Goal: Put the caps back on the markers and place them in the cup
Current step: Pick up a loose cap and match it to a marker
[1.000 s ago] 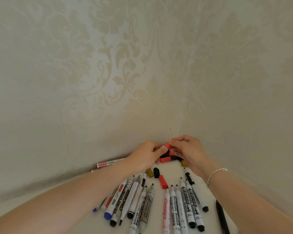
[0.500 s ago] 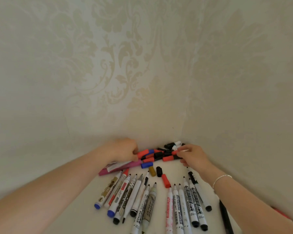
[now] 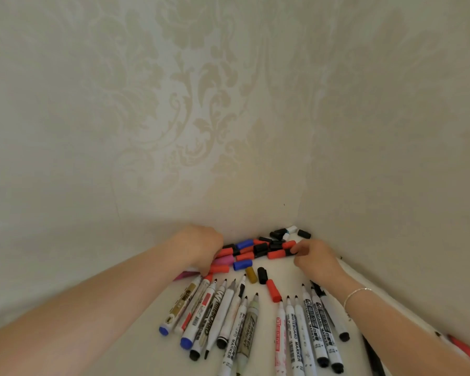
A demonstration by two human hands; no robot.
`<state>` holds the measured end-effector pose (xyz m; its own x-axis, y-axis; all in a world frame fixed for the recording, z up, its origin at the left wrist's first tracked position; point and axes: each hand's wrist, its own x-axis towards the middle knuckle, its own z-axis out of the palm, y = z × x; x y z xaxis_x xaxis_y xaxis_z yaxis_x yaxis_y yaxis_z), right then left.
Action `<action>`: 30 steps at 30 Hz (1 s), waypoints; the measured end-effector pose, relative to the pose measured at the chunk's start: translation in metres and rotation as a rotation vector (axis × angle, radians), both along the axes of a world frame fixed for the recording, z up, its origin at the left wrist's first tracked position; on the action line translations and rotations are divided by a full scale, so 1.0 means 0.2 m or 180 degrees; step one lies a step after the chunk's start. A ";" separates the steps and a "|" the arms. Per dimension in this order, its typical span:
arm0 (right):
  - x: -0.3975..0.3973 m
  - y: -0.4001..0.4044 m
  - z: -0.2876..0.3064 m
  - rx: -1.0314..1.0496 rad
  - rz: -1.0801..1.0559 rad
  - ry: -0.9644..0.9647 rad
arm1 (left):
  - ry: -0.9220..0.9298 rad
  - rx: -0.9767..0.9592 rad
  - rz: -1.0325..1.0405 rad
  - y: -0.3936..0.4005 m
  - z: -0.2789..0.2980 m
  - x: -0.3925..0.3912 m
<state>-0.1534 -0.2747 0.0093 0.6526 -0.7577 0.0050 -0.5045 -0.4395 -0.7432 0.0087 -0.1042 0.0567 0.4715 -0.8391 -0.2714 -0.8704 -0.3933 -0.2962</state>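
Spreading across most of the view, cream damask wallpaper on 2 walls meeting in a corner; below, a white tabletop pushed into that corner; no cup or other container visible, so nothing held in one. Fanned on the tabletop nearest the camera, a row of uncapped markers, tips pointing toward the corner, in 2 groups with a gap between; a black pen-like item lying at the right edge. Heaped in the corner itself, a pile of loose caps, red, black and blue, 1 white; just in front of it a blue cap, an ochre cap, a black cap and a red cap, lying apart on the table. Reaching into the left end of the pile, left hand, fingers curled down among red caps and over a pink marker; cannot tell whether anything is actually gripped. At the right end, right hand, fingertips pinching a red cap; thin silver bracelet on that wrist.
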 end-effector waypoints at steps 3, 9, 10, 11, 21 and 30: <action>0.00 0.02 0.00 -0.0092 0.0123 0.0049 | 0.0088 0.0189 0.0033 -0.01 0.01 0.00; 0.01 0.09 0.00 -0.0488 0.0396 0.0422 | 0.0235 0.0077 0.0004 0.00 0.02 0.00; 0.01 0.10 0.00 -0.0521 0.0431 0.0466 | 0.0263 0.0099 0.0008 0.00 0.01 0.00; 0.01 0.11 0.00 -0.0552 0.0469 0.0502 | 0.0303 0.0121 0.0021 0.00 0.01 0.00; 0.03 0.17 0.02 -0.0626 0.0637 0.0451 | 0.0977 0.0141 0.0255 -0.01 0.01 -0.04; 0.00 0.17 0.03 -0.0573 0.0499 0.0503 | 0.0716 -0.0085 0.0545 -0.02 -0.02 -0.13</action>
